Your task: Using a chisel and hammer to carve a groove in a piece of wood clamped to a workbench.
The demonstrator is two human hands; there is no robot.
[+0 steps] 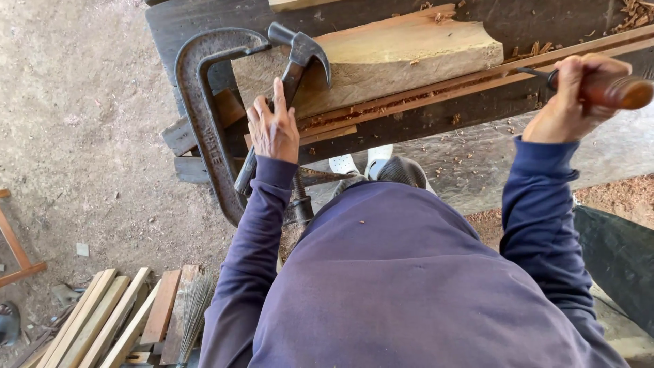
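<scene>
A large C-clamp grips the counter edge. Left hand, its grip wrapped around a claw hammer lying against the wood block. Right hand clenches a wooden-handled chisel over the grooved strip.

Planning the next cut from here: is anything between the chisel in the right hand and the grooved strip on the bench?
Nothing visible. The right hand holds the chisel above the strip. The left hand grips the hammer off to the side.

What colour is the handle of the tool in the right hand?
Reddish-brown wood, lighter orange at its end: the chisel handle, seen in the head view.
</scene>
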